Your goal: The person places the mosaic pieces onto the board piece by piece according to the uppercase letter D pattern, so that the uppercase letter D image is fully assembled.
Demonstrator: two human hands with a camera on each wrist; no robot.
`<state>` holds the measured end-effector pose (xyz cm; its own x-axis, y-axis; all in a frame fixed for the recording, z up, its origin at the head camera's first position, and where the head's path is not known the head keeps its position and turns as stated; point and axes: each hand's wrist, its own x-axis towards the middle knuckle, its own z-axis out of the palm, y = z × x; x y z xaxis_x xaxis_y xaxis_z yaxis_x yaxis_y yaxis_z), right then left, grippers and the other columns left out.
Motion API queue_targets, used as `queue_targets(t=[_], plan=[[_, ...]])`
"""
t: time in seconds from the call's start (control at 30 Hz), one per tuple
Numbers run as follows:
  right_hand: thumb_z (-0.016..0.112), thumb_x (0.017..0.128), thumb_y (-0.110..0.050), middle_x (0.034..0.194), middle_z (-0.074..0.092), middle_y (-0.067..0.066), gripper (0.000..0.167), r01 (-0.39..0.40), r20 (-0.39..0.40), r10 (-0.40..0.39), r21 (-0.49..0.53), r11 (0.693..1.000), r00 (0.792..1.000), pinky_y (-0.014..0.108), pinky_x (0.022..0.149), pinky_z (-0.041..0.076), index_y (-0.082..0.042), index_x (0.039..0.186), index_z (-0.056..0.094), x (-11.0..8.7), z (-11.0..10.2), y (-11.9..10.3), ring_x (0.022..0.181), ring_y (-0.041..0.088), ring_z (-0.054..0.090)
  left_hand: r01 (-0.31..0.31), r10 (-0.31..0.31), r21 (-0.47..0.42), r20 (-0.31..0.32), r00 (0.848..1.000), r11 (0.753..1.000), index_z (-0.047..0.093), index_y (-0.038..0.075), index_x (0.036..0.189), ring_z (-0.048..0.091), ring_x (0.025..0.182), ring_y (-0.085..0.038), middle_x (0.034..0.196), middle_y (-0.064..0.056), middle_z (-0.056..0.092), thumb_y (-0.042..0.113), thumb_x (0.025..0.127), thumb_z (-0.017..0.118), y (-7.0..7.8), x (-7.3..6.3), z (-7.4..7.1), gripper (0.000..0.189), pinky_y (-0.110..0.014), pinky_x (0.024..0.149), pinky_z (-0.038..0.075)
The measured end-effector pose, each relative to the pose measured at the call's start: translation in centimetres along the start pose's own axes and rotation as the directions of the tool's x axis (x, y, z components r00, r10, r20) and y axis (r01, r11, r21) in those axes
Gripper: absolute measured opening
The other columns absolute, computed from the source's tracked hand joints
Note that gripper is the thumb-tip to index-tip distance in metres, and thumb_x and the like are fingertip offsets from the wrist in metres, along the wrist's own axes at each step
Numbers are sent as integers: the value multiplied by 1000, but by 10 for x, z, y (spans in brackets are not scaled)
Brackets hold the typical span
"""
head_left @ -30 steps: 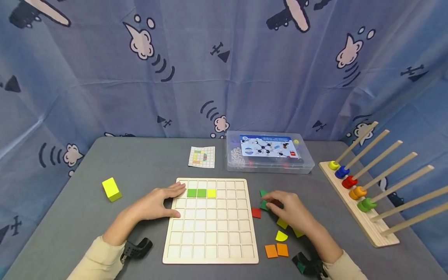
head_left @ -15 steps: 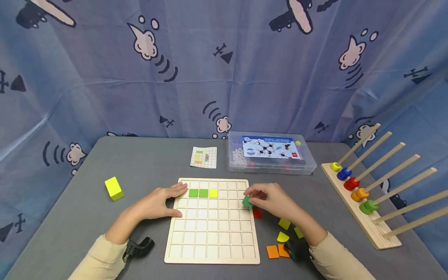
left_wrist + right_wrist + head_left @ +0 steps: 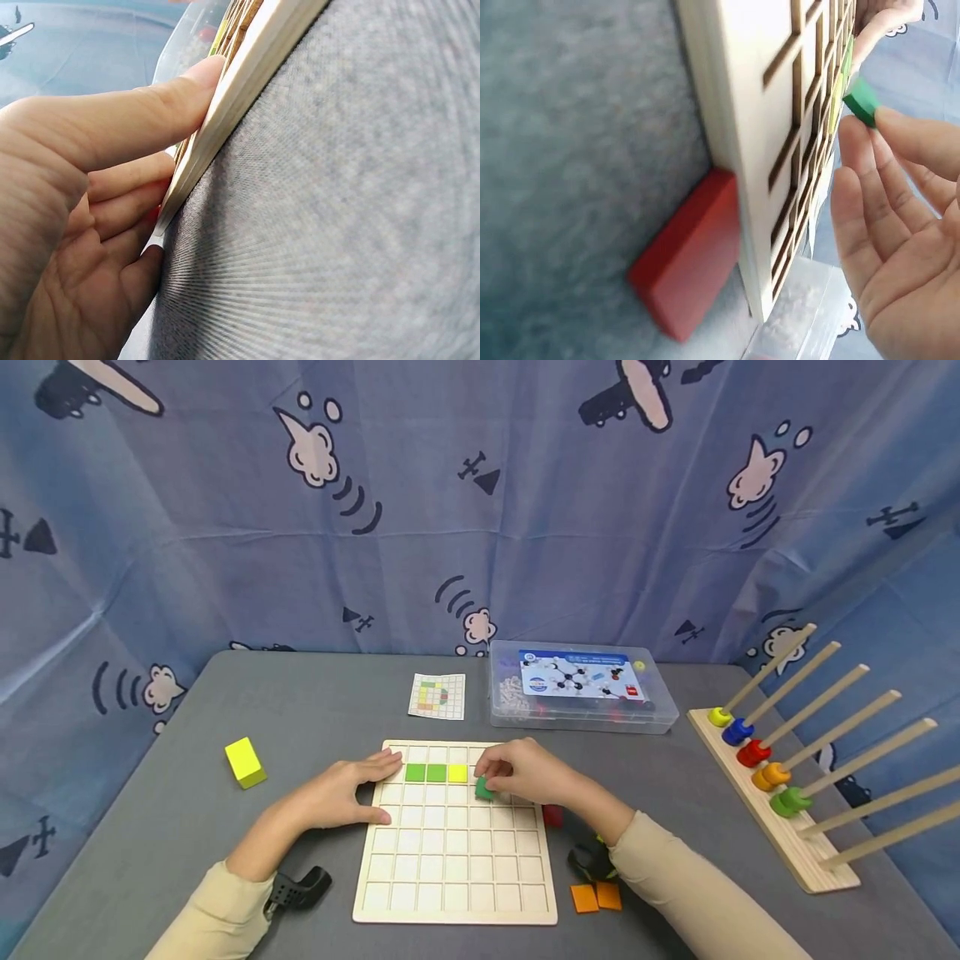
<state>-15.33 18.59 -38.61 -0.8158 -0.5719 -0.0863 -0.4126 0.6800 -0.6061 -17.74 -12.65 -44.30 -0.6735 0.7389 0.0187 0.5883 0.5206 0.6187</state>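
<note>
Right hand (image 3: 531,772) pinches 1 green tile (image 3: 482,789), seemingly above the gridded board (image 3: 456,867); left hand (image 3: 341,795), thumb apart, touches its edge

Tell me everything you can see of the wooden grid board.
The board is pale, wooden-looking and squarish, its raised strips dividing it into square cells. It lies flat on the grey table. In the second row from its far edge sit two green tiles and a yellow tile. The left hand touches its left edge; the right hand pinches a dark green piece over it. A red piece lies at its right edge.
</note>
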Motion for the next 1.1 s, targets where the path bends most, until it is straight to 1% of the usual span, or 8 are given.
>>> queue_targets(t=[0.1, 0.23, 0.33, 0.6, 0.87, 1.0, 1.1], plan=[[66, 87, -6, 82, 69, -3, 10, 9, 20, -9, -2, 1000, 1000, 19, 68, 51, -10, 96, 70, 5, 2, -2, 74, 4, 61, 1, -1, -14, 0, 1000, 1000, 43, 4, 142, 29, 142, -28, 151, -7, 37, 42, 78, 75, 0, 0, 0, 81, -51, 108, 33], [66, 87, -7, 81, 68, -4, 9, 6, 54, -6, -7, 1000, 999, 18, 69, 49, -11, 95, 70, 7, 5, -3, 73, 3, 58, 3, -3, -10, 0, 1000, 1000, 43, 4, 142, 29, 142, -28, 151, -7, 37, 43, 78, 74, -1, 0, 2, 81, -50, 108, 33], [66, 87, -6, 82, 67, -4, 9, 6, 63, -5, -7, 1000, 998, 18, 69, 49, -11, 94, 70, 8, 7, -3, 73, 3, 57, 4, -4, -9, 3, 1000, 1000, 43, 4, 142, 29, 142, -28, 151, -7, 37, 43, 78, 74, 0, -1, 2, 81, -51, 108, 33], [66, 87, -6, 85, 65, -3, 12, 9, 61, -8, -8, 1000, 998, 19, 69, 48, -10, 97, 71, 9, 10, -2, 74, 4, 54, 13, -13, -19, 3, 1000, 1000, 42, 4, 142, 29, 142, -28, 151, -8, 36, 40, 78, 75, 1, 0, 0, 81, -51, 108, 32], [66, 87, -6, 93, 65, 0, 18, 10, 56, -9, -22, 1000, 998, 18, 74, 50, -8, 104, 72, 5, 10, -1, 82, 6, 59, 15, -15, -16, 2, 1000, 1000, 42, 4, 142, 29, 142, -27, 151, -6, 37, 42, 78, 75, 0, 1, 0, 81, -50, 108, 32], [67, 87, -7, 97, 67, 1, 22, 17, 32, -17, -13, 1000, 999, 19, 76, 51, -7, 109, 70, -1, 6, -2, 85, 8, 61, 17, -17, -13, 2, 1000, 1000, 42, 4, 142, 29, 142, -26, 151, -6, 37, 41, 78, 75, 1, 0, 0, 81, -50, 108, 33], [68, 87, -8, 100, 68, 2, 25, 4, 14, -4, -2, 1000, 1000, 21, 78, 53, -6, 112, 68, -11, 1, -2, 88, 11, 63, 18, -18, -15, 3, 1000, 1000, 42, 4, 142, 29, 142, -27, 151, -7, 37, 40, 78, 76, 2, 0, 0, 81, -50, 108, 32]])
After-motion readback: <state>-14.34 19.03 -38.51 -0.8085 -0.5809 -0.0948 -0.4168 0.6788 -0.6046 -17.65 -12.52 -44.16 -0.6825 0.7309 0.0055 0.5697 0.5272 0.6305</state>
